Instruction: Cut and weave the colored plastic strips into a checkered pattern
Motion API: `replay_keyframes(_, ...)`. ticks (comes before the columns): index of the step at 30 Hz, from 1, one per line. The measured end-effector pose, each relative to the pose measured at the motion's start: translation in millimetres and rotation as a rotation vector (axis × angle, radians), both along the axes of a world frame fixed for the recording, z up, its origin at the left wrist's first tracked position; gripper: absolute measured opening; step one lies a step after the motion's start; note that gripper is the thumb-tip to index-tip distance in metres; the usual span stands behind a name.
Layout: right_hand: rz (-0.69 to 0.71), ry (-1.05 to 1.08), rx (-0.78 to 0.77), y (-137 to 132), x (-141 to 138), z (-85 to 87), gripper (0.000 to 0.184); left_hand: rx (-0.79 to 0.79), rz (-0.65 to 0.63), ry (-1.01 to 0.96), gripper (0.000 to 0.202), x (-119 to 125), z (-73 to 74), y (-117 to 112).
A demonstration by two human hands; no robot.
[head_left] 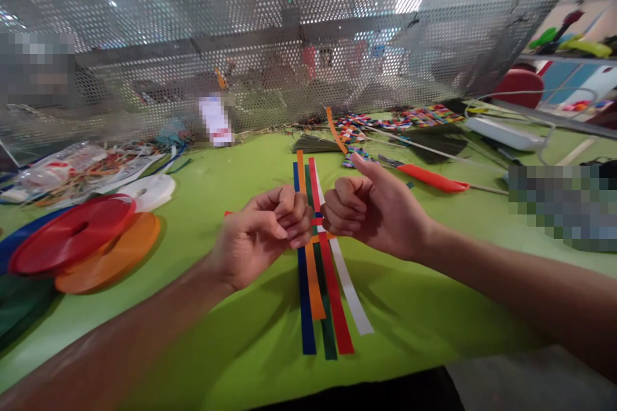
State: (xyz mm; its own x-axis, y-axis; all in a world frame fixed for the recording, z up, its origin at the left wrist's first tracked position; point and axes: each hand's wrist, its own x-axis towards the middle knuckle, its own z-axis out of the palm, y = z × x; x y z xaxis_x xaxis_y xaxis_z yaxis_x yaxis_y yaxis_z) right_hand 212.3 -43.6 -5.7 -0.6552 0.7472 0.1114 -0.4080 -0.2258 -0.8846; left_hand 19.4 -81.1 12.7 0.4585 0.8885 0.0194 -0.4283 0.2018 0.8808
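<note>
Several coloured strips (322, 295) (blue, orange, green, red, white) lie side by side on the green table (231, 160), running away from me. Both hands hover over their middle. My left hand (263, 234) is curled closed, fingers pinched at the strips' left side, where a red cross strip pokes out. My right hand (373, 209) is also curled into a fist with the thumb raised, pinching at a red and orange cross strip on the right side. The pinched cross strips are mostly hidden by the fingers.
Red and orange ribbon reels (87, 244) and a white reel (147, 191) sit at the left. An orange-handled cutter (429, 178) lies right of the strips. Woven colourful mats (405, 119) lie at the back. A perforated metal screen (289, 45) stands behind the table.
</note>
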Motion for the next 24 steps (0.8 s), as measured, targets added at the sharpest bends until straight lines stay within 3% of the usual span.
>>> replay_keyframes(8, 0.041, 0.062, -0.009, -3.4, -0.2, 0.6, 0.062, 0.066, -0.038, 0.035, 0.011, -1.0, -4.4, 0.9)
replay_keyframes(13, 0.017, 0.056, -0.081, -7.7, 1.1, 0.0, 0.006, 0.253, -0.039, 0.248, 0.006, -2.3, -13.7, -1.0)
replay_keyframes(18, 0.043, 0.054, -0.042, -8.5, 1.6, -2.0, 0.016, 0.411, 0.025, 0.495, 0.016, 2.9, -14.2, -6.8)
replay_keyframes(24, 0.024, 0.039, 0.008, -9.0, 1.4, -6.6, 0.015, 0.851, 0.249, 0.844, 0.016, 4.7, -15.0, -8.3)
